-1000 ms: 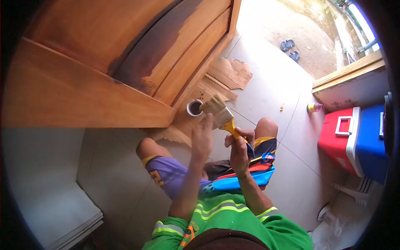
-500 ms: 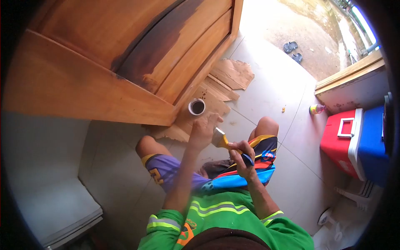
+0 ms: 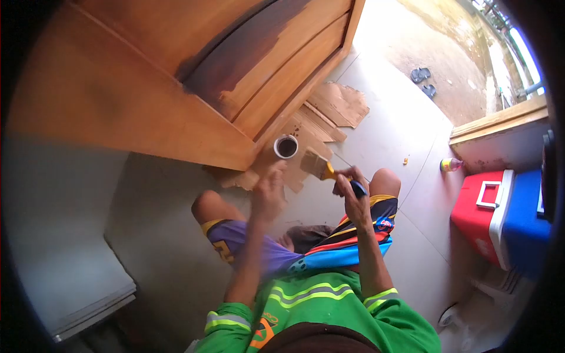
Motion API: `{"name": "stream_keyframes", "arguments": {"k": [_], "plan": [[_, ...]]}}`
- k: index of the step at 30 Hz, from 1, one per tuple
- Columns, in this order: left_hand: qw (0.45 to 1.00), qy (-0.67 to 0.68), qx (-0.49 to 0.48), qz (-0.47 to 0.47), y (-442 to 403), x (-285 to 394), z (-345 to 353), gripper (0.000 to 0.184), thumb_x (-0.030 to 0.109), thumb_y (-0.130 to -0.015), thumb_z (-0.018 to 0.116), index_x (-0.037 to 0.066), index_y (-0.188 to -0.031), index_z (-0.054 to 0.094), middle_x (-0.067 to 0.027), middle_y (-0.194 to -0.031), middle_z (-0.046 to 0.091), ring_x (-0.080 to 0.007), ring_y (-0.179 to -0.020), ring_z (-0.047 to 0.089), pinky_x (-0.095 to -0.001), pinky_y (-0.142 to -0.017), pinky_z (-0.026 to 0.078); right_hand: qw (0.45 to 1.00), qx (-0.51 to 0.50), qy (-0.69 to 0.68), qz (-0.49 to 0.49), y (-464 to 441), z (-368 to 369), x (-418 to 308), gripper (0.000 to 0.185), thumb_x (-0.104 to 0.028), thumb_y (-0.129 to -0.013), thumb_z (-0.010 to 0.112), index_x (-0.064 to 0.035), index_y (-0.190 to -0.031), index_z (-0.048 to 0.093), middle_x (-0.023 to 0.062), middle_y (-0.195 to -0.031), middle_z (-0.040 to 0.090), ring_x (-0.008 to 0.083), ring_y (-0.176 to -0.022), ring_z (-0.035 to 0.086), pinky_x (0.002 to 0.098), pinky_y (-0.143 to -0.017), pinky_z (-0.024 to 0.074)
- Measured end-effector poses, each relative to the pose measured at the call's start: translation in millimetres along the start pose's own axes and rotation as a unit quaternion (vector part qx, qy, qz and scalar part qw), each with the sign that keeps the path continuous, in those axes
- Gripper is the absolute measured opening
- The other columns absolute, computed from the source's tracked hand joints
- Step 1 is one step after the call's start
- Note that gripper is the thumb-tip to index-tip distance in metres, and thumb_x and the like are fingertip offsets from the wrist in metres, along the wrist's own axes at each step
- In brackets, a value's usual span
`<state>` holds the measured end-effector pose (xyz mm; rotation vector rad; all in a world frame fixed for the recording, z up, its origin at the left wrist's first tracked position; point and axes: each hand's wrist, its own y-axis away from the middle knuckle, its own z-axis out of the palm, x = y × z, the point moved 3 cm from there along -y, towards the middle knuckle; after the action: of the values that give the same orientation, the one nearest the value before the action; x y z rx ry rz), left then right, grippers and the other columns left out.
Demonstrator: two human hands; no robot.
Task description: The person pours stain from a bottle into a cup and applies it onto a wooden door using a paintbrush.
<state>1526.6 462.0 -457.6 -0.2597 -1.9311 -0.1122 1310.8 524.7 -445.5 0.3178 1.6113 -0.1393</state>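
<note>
My right hand (image 3: 353, 189) is closed around the handle of a paintbrush (image 3: 327, 171) with a yellow handle, dark at its end. The bristles point up and left, toward a white cup (image 3: 285, 157) of dark liquid, and are apart from it. My left hand (image 3: 269, 191) is raised just below the cup, smeared by motion, so its fingers are unclear. The cup stands on cardboard (image 3: 306, 132) beside a wooden door (image 3: 176, 126). One door panel (image 3: 238, 59) is partly coated dark brown; the rest is lighter orange-brown wood.
Torn cardboard (image 3: 344, 105) lies along the door's bottom edge on the tiled floor (image 3: 424, 235). To the right are a bottle (image 3: 451, 165), a red cooler (image 3: 474, 203) and a blue cooler (image 3: 527, 217). Dark sandals (image 3: 420, 75) lie outside the doorway. A white stacked object (image 3: 88, 294) is at lower left.
My right hand has lifted the brush slightly up and outward. The left hand has moved left, away from the brush. The whole view has shifted a little.
</note>
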Motion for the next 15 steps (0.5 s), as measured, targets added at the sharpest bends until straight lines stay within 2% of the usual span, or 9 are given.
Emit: {"name": "stream_keyframes", "arguments": {"k": [2,4,5,7,9,12,15], "plan": [[0.994,0.015,0.096,0.042,-1.5,13.7,-46.6,0.033,0.023,-0.105,0.036,0.000,-0.115,0.057,-0.0136,-0.112,0.060,-0.0252,-0.104,0.057,-0.0363,-0.093,0.044,0.998,-0.022,0.052,-0.005,-27.0,11.7,5.4,0.022,-0.023,-0.097,0.057,-0.0012,-0.096,0.061,0.0026,-0.070,0.059,0.0092,-0.063,0.053,0.0258,-0.060,0.0439],[0.947,-0.029,0.310,0.081,0.0,28.1,-91.8,0.029,0.021,-0.102,0.045,-0.002,-0.119,0.051,-0.0133,-0.113,0.056,-0.0247,-0.105,0.054,-0.0361,-0.093,0.042,0.981,-0.074,0.179,-0.013,-65.7,31.0,12.7,0.018,-0.019,-0.092,0.061,-0.0027,-0.100,0.062,0.0139,-0.077,0.063,0.0188,-0.072,0.062,0.0331,-0.067,0.0483],[0.923,-0.045,0.377,0.065,-5.4,61.7,-109.9,0.038,0.021,-0.099,0.051,-0.004,-0.127,0.043,-0.0133,-0.118,0.050,-0.0236,-0.109,0.051,-0.0367,-0.095,0.040,0.976,-0.100,0.189,-0.037,-86.1,41.9,25.6,0.018,-0.019,-0.091,0.062,-0.0031,-0.098,0.062,0.0148,-0.078,0.064,0.0226,-0.072,0.063,0.0352,-0.068,0.0486],[0.869,-0.111,0.443,0.189,-25.5,83.7,-146.9,0.047,0.026,-0.097,0.055,-0.005,-0.129,0.038,-0.0142,-0.117,0.047,-0.0245,-0.111,0.049,-0.0383,-0.099,0.037,0.961,-0.158,0.217,-0.067,-121.5,64.4,57.0,0.021,-0.023,-0.090,0.063,-0.0035,-0.096,0.063,0.0162,-0.082,0.066,0.0291,-0.075,0.064,0.0387,-0.069,0.0494],[0.883,-0.147,0.417,0.156,-41.7,77.1,-170.7,0.056,0.033,-0.096,0.056,-0.005,-0.131,0.034,-0.0170,-0.121,0.044,-0.0277,-0.111,0.049,-0.0408,-0.100,0.038,0.943,-0.199,0.261,-0.057,-145.8,86.3,76.4,0.026,-0.029,-0.090,0.062,-0.0040,-0.095,0.064,0.0171,-0.084,0.067,0.0318,-0.078,0.066,0.0406,-0.070,0.0501],[0.896,-0.088,0.381,0.211,-67.8,56.7,-185.5,0.056,0.033,-0.094,0.062,-0.006,-0.127,0.039,-0.0199,-0.118,0.044,-0.0303,-0.109,0.048,-0.0424,-0.096,0.040,0.916,-0.227,0.330,-0.022,-168.3,113.4,96.7,0.031,-0.035,-0.090,0.061,-0.0052,-0.096,0.066,0.0181,-0.086,0.068,0.0320,-0.081,0.067,0.0419,-0.071,0.0505],[0.890,-0.008,0.374,0.260,-75.0,47.1,-177.7,0.060,0.036,-0.093,0.064,-0.008,-0.125,0.039,-0.0183,-0.115,0.044,-0.0294,-0.107,0.048,-0.0420,-0.092,0.042,0.897,-0.243,0.368,-0.021,-182.2,125.9,128.7,0.032,-0.038,-0.089,0.060,-0.0074,-0.096,0.067,0.0181,-0.087,0.068,0.0327,-0.082,0.067,0.0429,-0.071,0.0507]]}}
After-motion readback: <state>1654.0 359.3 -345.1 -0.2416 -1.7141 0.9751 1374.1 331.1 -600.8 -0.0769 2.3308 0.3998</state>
